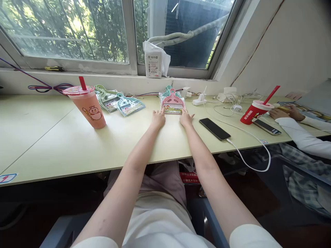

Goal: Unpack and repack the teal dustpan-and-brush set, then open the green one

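A pink dustpan and brush set [173,100] in a clear packet lies at the far side of the table, on top of a teal dustpan set [168,88]. My left hand [158,119] grips its near left corner, fingers curled at the packet's edge. At the near right corner, my right hand [186,118] holds the same packet, one finger sticking out to the side. To the left lie a blue dustpan and brush set [129,104] and green dustpan sets [107,98], also in plastic wrapping. The undersides of both hands are hidden.
A tall pink drink cup [89,108] stands on the left. Right of my hands lies a black phone [214,128] on a white cable [252,168]. Further right are a power strip [199,100], a red cup [254,112], another phone [266,126] and a co-worker's hands [287,112].
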